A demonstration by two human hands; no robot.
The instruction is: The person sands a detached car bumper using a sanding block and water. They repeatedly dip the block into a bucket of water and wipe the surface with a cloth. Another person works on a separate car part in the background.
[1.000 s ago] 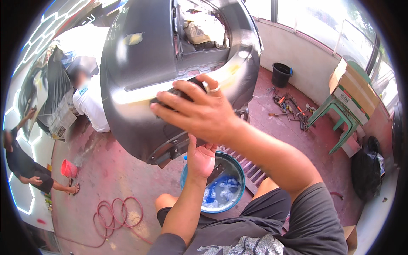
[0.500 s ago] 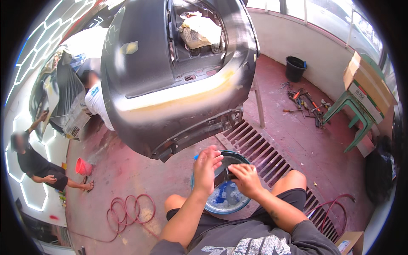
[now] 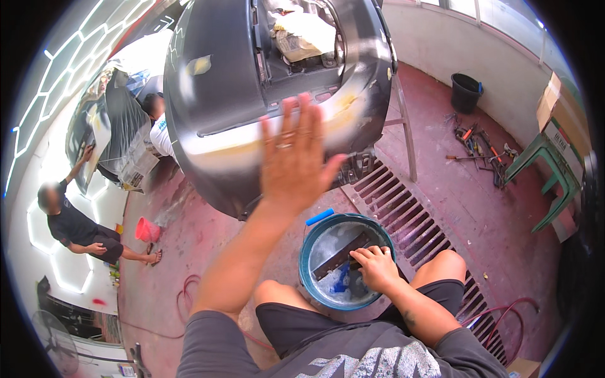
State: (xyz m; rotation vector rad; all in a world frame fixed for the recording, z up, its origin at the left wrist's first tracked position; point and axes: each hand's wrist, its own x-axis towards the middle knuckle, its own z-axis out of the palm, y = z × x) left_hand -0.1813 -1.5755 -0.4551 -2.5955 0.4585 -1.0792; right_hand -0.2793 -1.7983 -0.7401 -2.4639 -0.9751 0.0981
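Left hand [image 3: 296, 154] raised flat, fingers spread, palm on or just over the dark grey car bumper [image 3: 252, 82] at about 12 o'clock from the person's lap; contact can't be confirmed from this view. A pale sanded band [image 3: 208, 143] with yellowish patches runs across the bumper under that hand. The bumper sits up on a stand whose metal leg [image 3: 406, 135] shows at 1 o'clock.

Right hand [image 3: 377, 268] is down in the blue bucket [image 3: 310, 264], between the knees at 6 o'clock, fingers curled shut around a dark flat sanding block [image 3: 340, 255] that lies partly in soapy water. A blue handle piece [image 3: 320, 217] sticks out at the bucket's rim, 11 o'clock side.

Judgement: this looks like wet sanding, wetting the block while the free palm checks the surface. To do it well, soak the block fully, bring it up dripping, keep it flat on the pale band and follow the curve with even pressure; feel with the flat palm for ridges, not fingertips.

Around: floor drain grate [image 3: 409, 214] at 3 o'clock of the bucket, scattered tools [image 3: 479, 151] and a black bin [image 3: 465, 93] at 2 o'clock, green stool [image 3: 545, 170] at 3 o'clock, red hose [image 3: 189, 290] at 8 o'clock, another person crouching [image 3: 75, 227] at 9 o'clock.
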